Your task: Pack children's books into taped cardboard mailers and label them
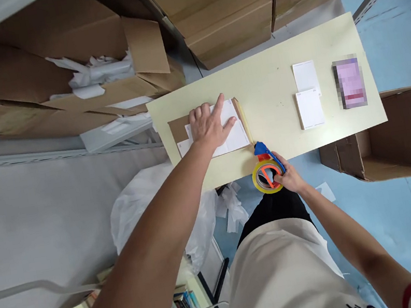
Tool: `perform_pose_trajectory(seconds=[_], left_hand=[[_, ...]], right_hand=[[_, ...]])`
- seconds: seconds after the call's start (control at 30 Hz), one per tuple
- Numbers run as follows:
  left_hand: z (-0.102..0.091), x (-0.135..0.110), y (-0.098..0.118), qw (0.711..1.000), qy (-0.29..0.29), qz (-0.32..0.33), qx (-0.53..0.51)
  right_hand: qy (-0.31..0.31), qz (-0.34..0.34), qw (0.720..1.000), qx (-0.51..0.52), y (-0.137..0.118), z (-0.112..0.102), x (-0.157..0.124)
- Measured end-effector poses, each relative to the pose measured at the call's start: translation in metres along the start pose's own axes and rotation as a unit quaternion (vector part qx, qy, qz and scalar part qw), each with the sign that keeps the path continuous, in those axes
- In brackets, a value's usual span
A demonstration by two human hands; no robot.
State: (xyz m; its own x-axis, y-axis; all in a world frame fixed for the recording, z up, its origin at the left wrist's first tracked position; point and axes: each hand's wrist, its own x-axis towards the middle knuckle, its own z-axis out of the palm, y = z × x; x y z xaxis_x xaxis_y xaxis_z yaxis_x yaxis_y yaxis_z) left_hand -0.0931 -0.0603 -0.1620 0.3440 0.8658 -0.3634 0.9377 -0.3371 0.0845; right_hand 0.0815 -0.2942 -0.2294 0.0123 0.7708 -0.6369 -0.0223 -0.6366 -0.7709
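My left hand lies flat, fingers spread, over smooth white papers on brown cardboard, probably to stop them sliding, at the tabletop's nine o'clock. My right hand grips the dispenser by its blue handle, perhaps to steer its nose, just beside the cardboard's corner; its roll is round, glossy yellow. Toward three o'clock lie square slips, then a pink pack; at four, a carton gapes.
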Motion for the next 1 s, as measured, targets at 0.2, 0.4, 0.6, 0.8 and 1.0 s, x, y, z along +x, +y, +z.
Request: perform_pose_trajectory(seconds=[0.2, 0.4, 0.6, 0.8, 1.0], left_hand=[[-0.004, 0.0, 0.006, 1.0, -0.003, -0.019, -0.019], [0.0, 0.001, -0.007, 0.979, 0.032, -0.184, -0.085], [-0.008, -0.002, -0.041, 0.973, 0.047, -0.219, -0.063], [-0.016, 0.026, -0.046, 0.997, 0.017, -0.061, -0.04], [-0.012, 0.026, -0.046, 0.996, 0.014, -0.079, -0.031]], right_hand=[[0.0, 0.015, 0.999, 0.039, 0.006, 0.022, -0.008], [0.024, -0.019, 0.995, 0.098, -0.04, 0.025, 0.053], [-0.072, -0.061, 0.996, 0.001, -0.127, -0.027, 0.163], [-0.163, -0.038, 0.985, -0.045, -0.156, -0.033, 0.188], [-0.141, -0.04, 0.987, -0.06, -0.136, -0.041, 0.161]])
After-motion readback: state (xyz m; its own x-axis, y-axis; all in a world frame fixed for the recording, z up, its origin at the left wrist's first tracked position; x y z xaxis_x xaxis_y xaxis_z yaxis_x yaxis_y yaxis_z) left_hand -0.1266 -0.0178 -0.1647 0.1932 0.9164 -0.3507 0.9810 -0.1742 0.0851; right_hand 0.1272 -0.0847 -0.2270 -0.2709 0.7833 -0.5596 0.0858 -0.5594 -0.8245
